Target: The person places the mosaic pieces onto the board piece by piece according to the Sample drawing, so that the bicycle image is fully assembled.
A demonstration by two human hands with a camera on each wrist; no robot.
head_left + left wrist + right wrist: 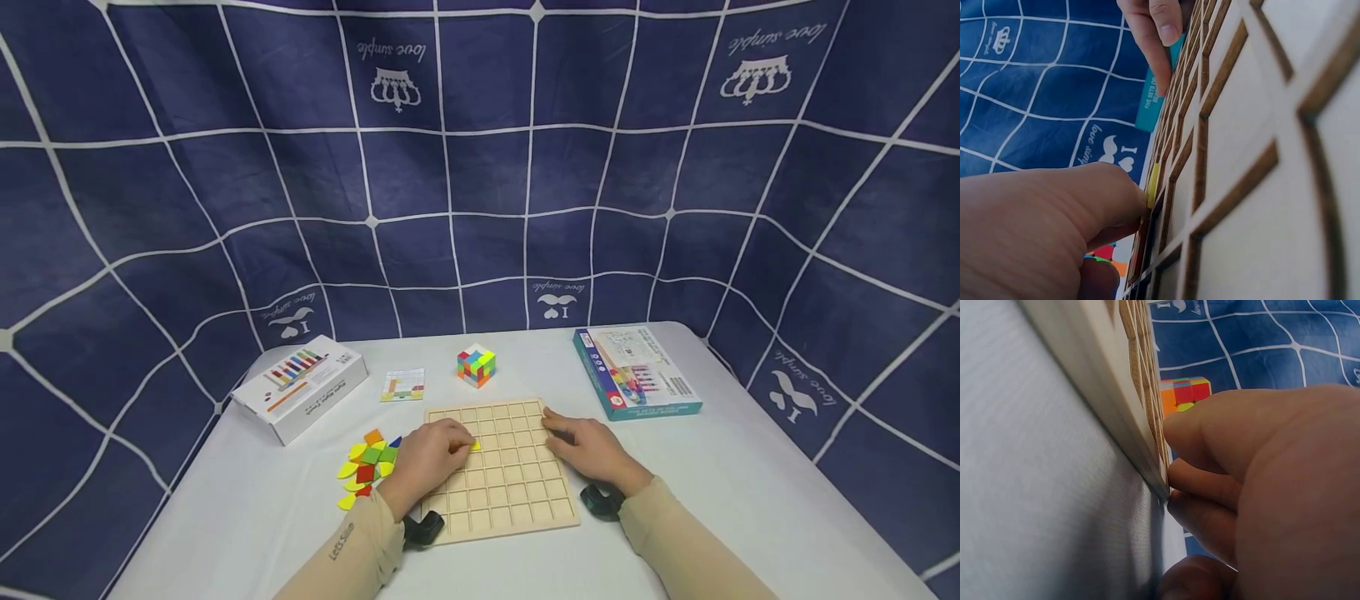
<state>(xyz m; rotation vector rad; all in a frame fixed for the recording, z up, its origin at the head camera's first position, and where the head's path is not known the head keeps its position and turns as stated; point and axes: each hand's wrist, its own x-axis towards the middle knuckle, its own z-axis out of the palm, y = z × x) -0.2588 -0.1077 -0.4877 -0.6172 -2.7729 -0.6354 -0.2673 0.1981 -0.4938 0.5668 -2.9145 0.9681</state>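
The left hand (429,457) hides part of the yellow piece (476,447), the blue piece (396,442) and the grid board (517,493). The left sleeve (352,546) and right sleeve (686,537) run off the bottom edge. The card's (403,385) details are too small. From the right wrist, the right hand (1272,469) partly covers the puzzle cube (1190,392).

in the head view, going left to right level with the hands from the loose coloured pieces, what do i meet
Loose coloured pieces → left hand → yellow piece at its fingertips → uncovered squares of the wooden board → right hand at the board's edge
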